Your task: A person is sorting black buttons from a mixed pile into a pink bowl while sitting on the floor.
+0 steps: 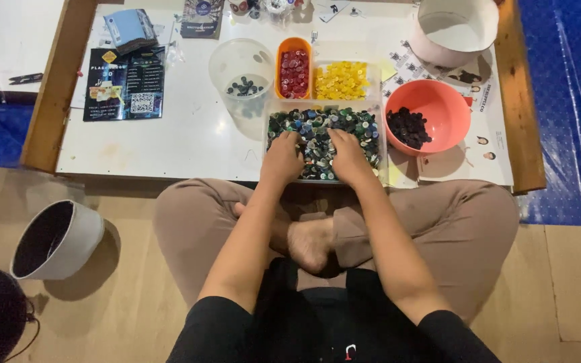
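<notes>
- Head view, hands: the left hand (282, 158) and right hand (349, 158) both lie palm-down in the clear tray (379, 138) of mixed caps (317, 128), fingers buried among them. Neither is closed on a cap that I can see; the fingertips are hidden, so whether either pinches one I cannot tell.
- Head view, where the caps lie: they sit directly under and just ahead of both hands, dark green, blue and grey mixed together. The tray's long axis runs left to right across the person's front (so each hand covers its own half), and the hands sit side by side near the tray's front edge.
- Head view, containers beyond: touching the tray's far side stand an orange tub (294, 44) of red caps and a clear tub (317, 65) of yellow caps. The left hand is nearer the clear bucket (226, 57) holding a few dark caps; the right hand is nearer the coral bowl (448, 107) of black caps, just beside the tray's right end.
- Head view, surroundings: a low white table (189, 138) carries it all, with leaflets (124, 84) on its left. The person sits cross-legged; a white bucket (82, 242) lies tipped on the floor to the left.
</notes>
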